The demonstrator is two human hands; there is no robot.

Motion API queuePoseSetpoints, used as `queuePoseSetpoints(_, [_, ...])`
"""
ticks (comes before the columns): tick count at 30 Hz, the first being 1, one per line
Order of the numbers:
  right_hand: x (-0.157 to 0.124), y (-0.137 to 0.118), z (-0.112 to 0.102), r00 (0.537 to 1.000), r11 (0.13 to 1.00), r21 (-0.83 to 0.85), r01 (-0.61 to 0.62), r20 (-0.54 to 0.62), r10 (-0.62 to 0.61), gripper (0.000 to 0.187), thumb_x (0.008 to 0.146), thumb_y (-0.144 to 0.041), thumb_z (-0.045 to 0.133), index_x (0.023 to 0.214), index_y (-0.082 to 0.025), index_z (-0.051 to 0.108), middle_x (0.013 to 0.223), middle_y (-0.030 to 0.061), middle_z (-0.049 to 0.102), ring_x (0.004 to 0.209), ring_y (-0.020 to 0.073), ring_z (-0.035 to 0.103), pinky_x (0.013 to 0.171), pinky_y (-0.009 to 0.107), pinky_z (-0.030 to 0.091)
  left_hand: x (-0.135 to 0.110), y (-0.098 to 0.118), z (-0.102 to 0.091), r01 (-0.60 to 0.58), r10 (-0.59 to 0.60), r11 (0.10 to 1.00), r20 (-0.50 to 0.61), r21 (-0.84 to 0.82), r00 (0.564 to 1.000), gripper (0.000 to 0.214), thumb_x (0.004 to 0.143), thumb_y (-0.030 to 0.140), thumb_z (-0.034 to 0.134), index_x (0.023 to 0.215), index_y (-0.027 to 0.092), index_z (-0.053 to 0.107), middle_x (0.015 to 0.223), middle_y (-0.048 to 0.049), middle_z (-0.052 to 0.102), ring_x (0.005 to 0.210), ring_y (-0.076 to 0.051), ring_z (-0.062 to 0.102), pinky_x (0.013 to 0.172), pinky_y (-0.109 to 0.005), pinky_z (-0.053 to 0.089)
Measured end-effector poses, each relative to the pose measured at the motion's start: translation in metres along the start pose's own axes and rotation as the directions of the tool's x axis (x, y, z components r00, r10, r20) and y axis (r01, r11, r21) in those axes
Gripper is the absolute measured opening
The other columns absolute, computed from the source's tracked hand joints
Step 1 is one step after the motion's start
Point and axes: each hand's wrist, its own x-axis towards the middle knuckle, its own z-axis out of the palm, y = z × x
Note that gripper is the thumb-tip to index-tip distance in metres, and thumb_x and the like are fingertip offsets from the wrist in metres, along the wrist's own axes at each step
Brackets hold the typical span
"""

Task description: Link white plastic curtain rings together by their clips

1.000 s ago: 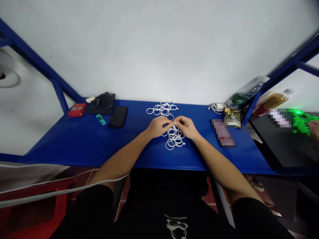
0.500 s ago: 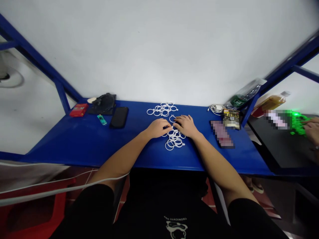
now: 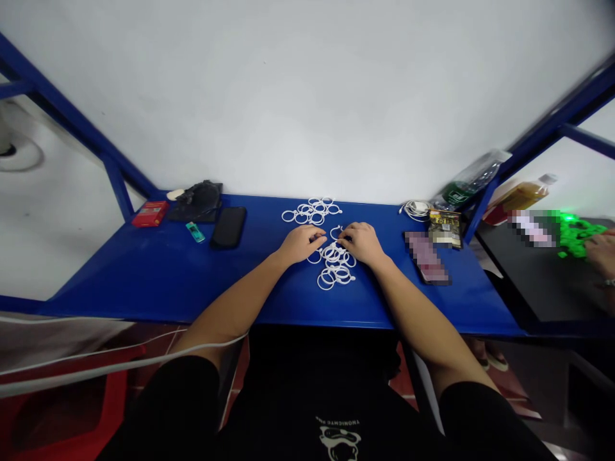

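Observation:
A white curtain ring point(image 3: 335, 233) is pinched at its right side by my right hand point(image 3: 362, 242), its rounded edge facing left. My left hand point(image 3: 300, 244) is just left of it, fingers loosely curled with a small gap to the thumb, and no ring shows in it. Below both hands lies a loose pile of white curtain rings point(image 3: 325, 280) with small knobs, several of them overlapping. Farther back, near the wall, sits a second cluster of the same rings point(image 3: 288, 216). Both groups rest on the blue table point(image 3: 269, 294).
Left on the table are a black phone point(image 3: 229, 227), a teal packet point(image 3: 195, 232), a red box point(image 3: 150, 214) and a black bag point(image 3: 202, 198). On the right lie a white cable point(image 3: 416, 210), a snack pouch point(image 3: 444, 227), a bottle point(image 3: 473, 180) and a pixelated phone-like object point(image 3: 426, 257). Another person's hand point(image 3: 601, 255) touches green pieces.
My left hand has drawn slightly left, away from the pile and my right hand. The ring at my right fingertips has shifted slightly right and down.

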Motion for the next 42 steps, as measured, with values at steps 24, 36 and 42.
queuePoseSetpoints(24, [-0.006,-0.025,-0.011,0.902,0.865,0.277,0.418,-0.240,-0.359,0.030,0.097,-0.050,0.071,0.117,-0.028,0.075,0.127,0.0075,0.075,0.116,0.0290,0.068,0.102,0.051,0.052,-0.004,0.021,0.000,-0.189,0.154,0.975,-0.261,-0.114,0.953,0.007,0.095,0.024,0.072,0.096,0.020,0.077,0.085,-0.0025,0.076,0.076,-0.014,0.070,0.072,-0.028,0.057])
queuePoseSetpoints(36, [-0.010,-0.031,-0.012,0.873,0.874,0.250,0.417,-0.379,-0.308,0.019,0.106,-0.033,0.056,0.105,-0.024,0.073,0.104,0.0083,0.078,0.095,0.0239,0.070,0.086,0.043,0.057,-0.004,0.026,0.000,-0.262,0.251,0.965,-0.240,-0.012,0.938,0.010,0.099,0.026,0.070,0.094,0.022,0.077,0.094,-0.0040,0.079,0.089,-0.017,0.074,0.086,-0.035,0.060])
queuePoseSetpoints(42, [-0.010,-0.035,-0.012,0.888,0.904,0.215,0.369,-0.368,-0.275,0.019,0.106,-0.032,0.054,0.103,-0.023,0.071,0.103,0.0092,0.077,0.093,0.0249,0.069,0.083,0.043,0.055,-0.002,0.024,0.003,-0.265,0.252,0.964,-0.279,-0.012,0.927,0.010,0.099,0.024,0.070,0.091,0.021,0.076,0.091,-0.0034,0.079,0.087,-0.017,0.074,0.085,-0.034,0.059])
